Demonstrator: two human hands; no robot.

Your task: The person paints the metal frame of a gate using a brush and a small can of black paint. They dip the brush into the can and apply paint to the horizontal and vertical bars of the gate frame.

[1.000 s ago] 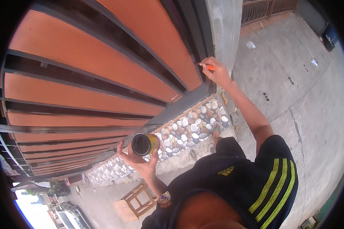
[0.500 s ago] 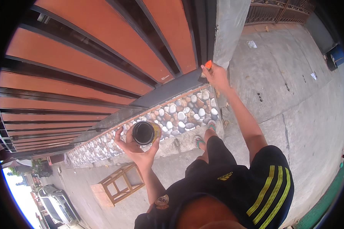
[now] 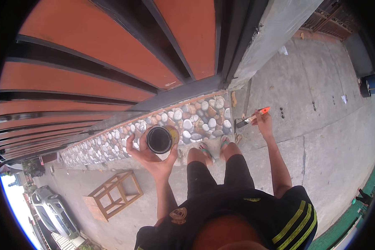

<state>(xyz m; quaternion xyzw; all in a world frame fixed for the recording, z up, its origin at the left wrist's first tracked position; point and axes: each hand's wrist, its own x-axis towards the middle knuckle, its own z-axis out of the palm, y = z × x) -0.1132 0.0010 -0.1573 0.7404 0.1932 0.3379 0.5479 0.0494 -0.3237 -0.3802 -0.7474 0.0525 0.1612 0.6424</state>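
Your right hand, fingers narrow around the brush, has moved from the orange panels to the right of the pebbled ledge, so probably no stroke is made now. Your left hand curves wide fingers around the can, before this ledge; its yellow label is not readable

The left hand grips an open can, its dark mouth toward the camera, before a pebbled ledge below orange-and-black slats. The right hand holds a brush by its orange-tipped handle, dark bristles pointing left. A stool and a car are at lower left.
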